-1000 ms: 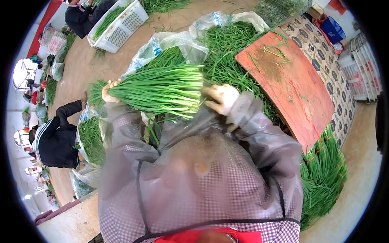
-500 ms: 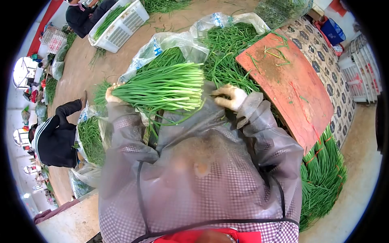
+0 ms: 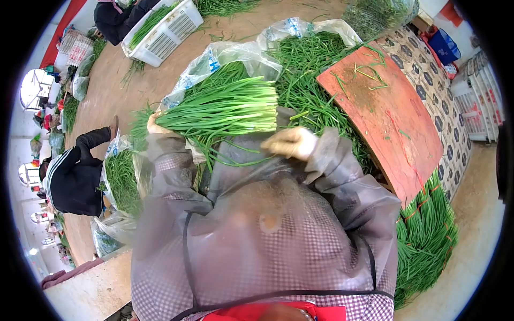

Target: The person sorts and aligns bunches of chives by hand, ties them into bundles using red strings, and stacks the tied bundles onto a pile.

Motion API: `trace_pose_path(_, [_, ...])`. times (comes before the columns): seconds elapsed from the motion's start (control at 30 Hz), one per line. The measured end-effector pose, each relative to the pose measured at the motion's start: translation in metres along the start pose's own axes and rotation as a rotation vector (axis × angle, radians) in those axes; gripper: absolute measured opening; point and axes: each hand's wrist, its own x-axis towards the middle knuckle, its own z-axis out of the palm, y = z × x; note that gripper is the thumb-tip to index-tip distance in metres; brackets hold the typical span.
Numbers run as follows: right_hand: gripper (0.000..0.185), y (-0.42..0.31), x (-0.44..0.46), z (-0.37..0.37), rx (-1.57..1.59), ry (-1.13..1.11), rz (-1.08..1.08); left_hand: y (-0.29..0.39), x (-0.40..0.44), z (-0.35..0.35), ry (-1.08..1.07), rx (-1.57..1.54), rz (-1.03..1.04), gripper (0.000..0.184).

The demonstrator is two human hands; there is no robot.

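Observation:
A thick bunch of green chives [image 3: 225, 107] lies sideways in front of me, pale cut ends to the right. My left hand [image 3: 156, 124] is closed around its leafy left end. Some loose stalks [image 3: 227, 158] hang below the bunch. Just below and right of the cut ends is my right hand [image 3: 293, 143], blurred, its fingers pointing left near the tip of a hanging stalk. Whether it pinches that stalk is unclear. Under the bunch is a dark sheet [image 3: 241, 147] over my lap. Behind it, a plastic bag [image 3: 262, 61] holds more chives [image 3: 308, 61].
A red board [image 3: 383, 107] slopes at my right, with scraps on it. Below it lie tied chives [image 3: 425, 246]. A white crate [image 3: 166, 35] stands at the back left near one person. Another person [image 3: 77, 171] bends at the left beside a bag of greens [image 3: 122, 182].
My right hand has moved left and slightly down, its fingers straighter. The bunch, still in my left hand, has tilted slightly; a hanging stalk's tip sits lower. The view has shifted a little.

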Motion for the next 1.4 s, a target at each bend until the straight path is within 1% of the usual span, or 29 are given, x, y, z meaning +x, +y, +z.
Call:
trace_pose_path(0.03, [0.041, 0.02, 0.011, 0.011, -0.216, -0.021, -0.18, -0.002, -0.007, 0.006, -0.002, -0.001, 0.002, 0.014])
trace_pose_path(0.1, [0.057, 0.026, 0.025, 0.039, -0.151, 0.074, -0.15, -0.004, -0.02, 0.015, 0.029, 0.061, -0.029, 0.014])
trace_pose_path(0.17, [0.068, -0.002, 0.034, 0.046, 0.269, 0.016, 0.036, -0.005, -0.008, 0.005, 0.017, 0.051, 0.002, 0.014])
trace_pose_path(0.2, [0.067, 0.005, 0.044, 0.049, 0.464, -0.022, 0.091, -0.004, -0.008, 0.004, 0.009, 0.069, 0.005, 0.017])
trace_pose_path(0.23, [0.062, -0.003, 0.046, 0.053, 0.542, 0.032, 0.031, -0.005, -0.007, 0.004, 0.0, 0.088, 0.008, 0.02])
trace_pose_path(0.3, [0.048, -0.004, 0.061, 0.065, 0.969, 0.076, 0.068, -0.008, 0.0, 0.0, 0.003, 0.053, 0.058, 0.018])
trace_pose_path(0.33, [0.048, -0.008, 0.067, 0.069, 0.966, 0.076, 0.067, -0.009, 0.0, 0.001, 0.007, 0.019, 0.107, 0.017])
trace_pose_path(0.4, [0.031, -0.016, 0.075, 0.077, 1.08, 0.246, 0.102, -0.01, -0.001, 0.005, 0.001, -0.003, 0.135, 0.016])
trace_pose_path(0.43, [0.031, -0.014, 0.079, 0.08, 1.08, 0.249, 0.102, -0.01, -0.004, 0.009, -0.002, -0.024, 0.163, 0.015])
trace_pose_path(0.5, [0.02, -0.007, 0.088, 0.082, 1.112, 0.12, 0.053, -0.011, -0.025, 0.029, 0.008, -0.031, 0.16, 0.012])
trace_pose_path(0.53, [0.015, -0.014, 0.084, 0.08, 1.072, 0.116, 0.121, -0.011, -0.031, 0.034, 0.02, -0.039, 0.162, 0.01])
trace_pose_path(0.57, [0.015, -0.013, 0.081, 0.074, 1.068, 0.112, 0.121, -0.011, -0.031, 0.034, 0.021, -0.043, 0.165, 0.01])
trace_pose_path(0.63, [0.013, -0.008, 0.067, 0.058, 1.056, -0.254, 0.145, -0.011, -0.03, 0.032, 0.042, -0.026, 0.155, 0.009])
trace_pose_path(0.67, [0.017, -0.01, 0.057, 0.056, 1.061, -0.166, 0.143, -0.011, -0.024, 0.027, 0.044, -0.027, 0.152, 0.009])
trace_pose_path(0.7, [0.02, 0.0, 0.048, 0.047, 1.066, -0.235, 0.043, -0.012, -0.014, 0.018, 0.025, -0.047, 0.126, 0.009])
trace_pose_path(0.77, [0.02, -0.012, 0.018, 0.034, 1.182, -0.093, -0.032, -0.014, -0.014, 0.016, 0.009, -0.068, 0.101, 0.009])
trace_pose_path(0.83, [0.022, -0.001, 0.001, 0.016, 1.254, -0.126, -0.154, -0.017, -0.025, 0.025, 0.07, -0.03, 0.054, 0.01])
trace_pose_path(0.9, [0.023, -0.015, -0.022, 0.005, 1.223, 0.134, -0.267, -0.02, -0.031, 0.025, 0.106, -0.013, 0.03, 0.014])
trace_pose_path(0.97, [0.024, 0.0, -0.038, -0.019, 1.185, 0.13, -0.432, -0.02, -0.031, 0.023, 0.136, 0.009, 0.006, 0.019])
trace_pose_path(1.03, [0.024, 0.023, -0.053, -0.05, 1.059, 0.134, -0.393, -0.021, -0.022, 0.007, 0.099, 0.025, -0.028, 0.025])
trace_pose_path(1.1, [0.041, 0.015, -0.065, -0.069, 0.205, 0.408, 0.28, -0.021, 0.01, -0.017, 0.099, -0.012, -0.034, 0.028])
trace_pose_path(1.17, [0.058, 0.017, -0.058, -0.052, -1.096, 0.563, 0.372, -0.021, 0.018, -0.025, 0.051, 0.025, -0.056, 0.028])
trace_pose_path(1.2, [0.058, 0.01, -0.046, -0.046, -1.076, 0.547, 0.368, -0.022, 0.016, -0.025, 0.051, 0.032, -0.059, 0.028])
trace_pose_path(1.23, [0.054, 0.019, -0.037, -0.035, -0.904, 0.542, 0.14, -0.026, 0.007, -0.017, 0.032, 0.003, -0.075, 0.021])
trace_pose_path(1.27, [0.052, 0.013, -0.025, -0.026, -0.648, 0.342, 0.037, -0.029, -0.003, -0.009, 0.014, -0.027, -0.088, 0.015])
trace_pose_path(1.3, [0.054, 0.031, -0.008, -0.014, -0.328, 0.25, 0.024, -0.031, -0.013, -0.001, 0.011, -0.023, -0.087, 0.015])
trace_pose_path(1.33, [0.061, 0.025, 0.006, 0.008, 0.256, 0.198, 0.057, -0.033, -0.023, 0.007, 0.054, 0.009, -0.042, 0.016])
trace_pose_path(1.37, [0.064, 0.018, 0.018, 0.02, 0.522, 0.15, 0.11, -0.034, -0.028, 0.011, 0.098, 0.04, 0.002, 0.016])
trace_pose_path(1.4, [0.052, 0.017, 0.032, 0.037, 0.684, 0.26, 0.022, -0.034, -0.027, 0.009, 0.107, 0.036, 0.003, 0.018])
